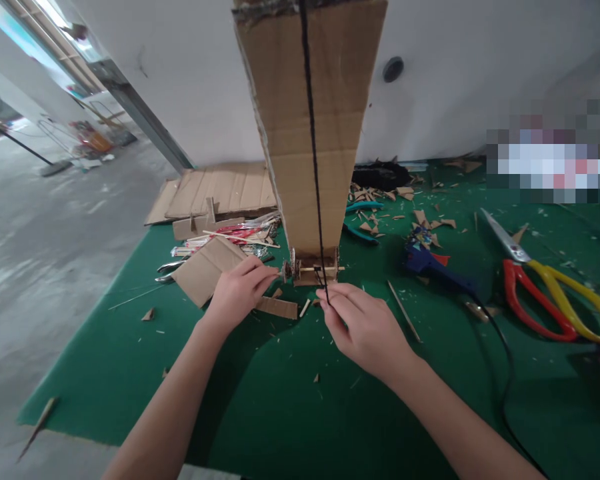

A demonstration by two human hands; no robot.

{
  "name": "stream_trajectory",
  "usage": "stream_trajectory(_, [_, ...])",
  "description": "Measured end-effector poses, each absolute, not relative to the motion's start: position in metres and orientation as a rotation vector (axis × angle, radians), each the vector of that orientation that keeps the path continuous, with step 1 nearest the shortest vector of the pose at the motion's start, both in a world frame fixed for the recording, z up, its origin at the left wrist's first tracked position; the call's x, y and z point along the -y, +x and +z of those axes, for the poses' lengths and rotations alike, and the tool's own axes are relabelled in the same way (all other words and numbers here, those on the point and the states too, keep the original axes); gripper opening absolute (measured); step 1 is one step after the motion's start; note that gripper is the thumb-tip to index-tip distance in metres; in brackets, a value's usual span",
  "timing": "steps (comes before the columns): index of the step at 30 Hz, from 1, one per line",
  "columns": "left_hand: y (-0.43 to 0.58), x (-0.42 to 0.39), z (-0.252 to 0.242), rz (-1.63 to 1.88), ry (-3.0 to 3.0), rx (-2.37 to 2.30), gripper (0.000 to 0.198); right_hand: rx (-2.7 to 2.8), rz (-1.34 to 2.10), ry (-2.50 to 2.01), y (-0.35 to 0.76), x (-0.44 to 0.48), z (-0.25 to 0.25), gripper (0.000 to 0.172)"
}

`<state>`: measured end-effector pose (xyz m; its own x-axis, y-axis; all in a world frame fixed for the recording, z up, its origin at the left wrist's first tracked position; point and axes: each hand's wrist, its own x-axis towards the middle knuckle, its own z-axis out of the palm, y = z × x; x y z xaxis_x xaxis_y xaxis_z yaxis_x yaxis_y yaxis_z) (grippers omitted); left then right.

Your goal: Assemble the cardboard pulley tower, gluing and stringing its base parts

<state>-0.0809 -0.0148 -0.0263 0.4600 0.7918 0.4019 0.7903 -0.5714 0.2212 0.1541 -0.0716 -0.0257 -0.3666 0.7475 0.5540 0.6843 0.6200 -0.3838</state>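
A tall cardboard strip [325, 133] stands upright on the table, with a small cardboard winch [315, 273] at its foot and a wooden stick running through it as an axle. My left hand [243, 290] is closed at the axle's left end, by a round crank piece [286, 271]. In front of the strip a black cord [313, 133] runs down from the top. My right hand [355, 320] pinches this cord just below and in front of the winch. A thin loop of cord also shows at the axle.
Right of my right hand lie a blue glue gun [437, 267] with its cable and large red-and-yellow scissors [555, 287]. Cardboard sheets [220, 190], bundled sticks [230, 237] and teal-handled pliers [363, 233] lie further back. Scraps litter the green tabletop [280, 400]. A white wall stands behind.
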Motion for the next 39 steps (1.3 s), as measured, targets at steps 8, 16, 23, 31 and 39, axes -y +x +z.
stream_trajectory(8, [-0.0760, 0.0166, -0.0202, 0.562, 2.592, -1.359, 0.022, 2.137, 0.138, -1.129, 0.1556, 0.0717, -0.0264, 0.021])
stream_trajectory(16, [-0.0770, 0.0143, -0.0194, 0.529, 2.521, -1.367, 0.020, 2.150, 0.142, -1.117, 0.1549, 0.0726, -0.0241, 0.022])
stream_trajectory(23, [-0.0788, 0.0138, -0.0222, 0.529, 2.479, -1.397, 0.019, 2.088, 0.149, -1.150, 0.1586, 0.0718, -0.0234, 0.019])
stream_trajectory(31, [-0.0752, 0.0168, -0.0224, 0.568, 2.500, -1.371, 0.019, 2.127, 0.160, -1.111, 0.1535, 0.0727, -0.0252, 0.020])
stream_trajectory(39, [-0.0741, 0.0162, -0.0256, 0.521, 2.559, -1.360, 0.018, 2.115, 0.174, -1.126, 0.1549, 0.0739, -0.0242, 0.023])
